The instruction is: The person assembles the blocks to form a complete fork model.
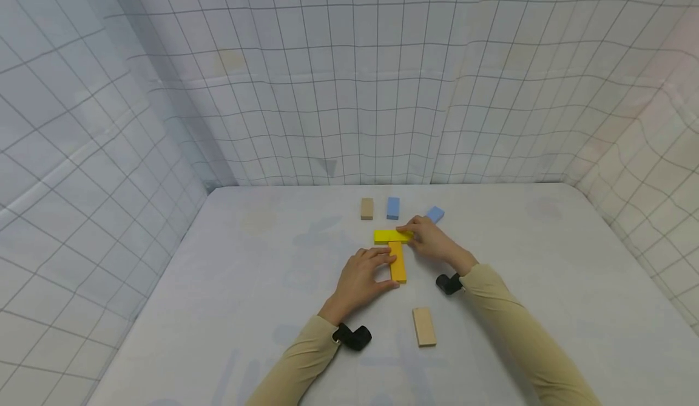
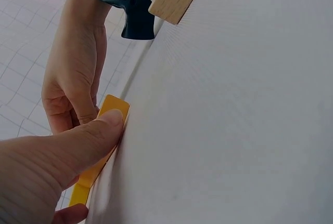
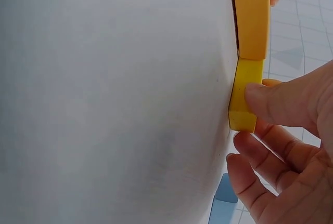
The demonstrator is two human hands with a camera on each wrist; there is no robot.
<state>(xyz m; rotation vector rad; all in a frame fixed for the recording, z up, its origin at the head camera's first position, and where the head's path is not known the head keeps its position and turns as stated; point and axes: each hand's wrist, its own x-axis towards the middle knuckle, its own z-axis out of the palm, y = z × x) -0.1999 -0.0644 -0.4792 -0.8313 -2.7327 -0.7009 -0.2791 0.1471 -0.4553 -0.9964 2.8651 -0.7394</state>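
Two blocks lie on the white table in a T shape. A yellow block (image 1: 384,236) runs crosswise at the top, and an orange block (image 1: 398,264) meets its near side end-on. My left hand (image 1: 361,278) holds the orange block, thumb at its near end and fingers along its left side and far part. In the left wrist view the thumb (image 2: 106,128) presses on that end. My right hand (image 1: 434,240) pinches the right end of the yellow block; its thumb (image 3: 270,99) lies against the block in the right wrist view, the other fingers partly behind it.
A plain wooden block (image 1: 424,327) lies nearer me, between the forearms. Beyond the T are another wooden block (image 1: 367,209), a blue block (image 1: 393,208), and a second blue block (image 1: 435,214) just behind my right hand. Grid-patterned white sheets (image 1: 349,90) enclose the table's back and sides.
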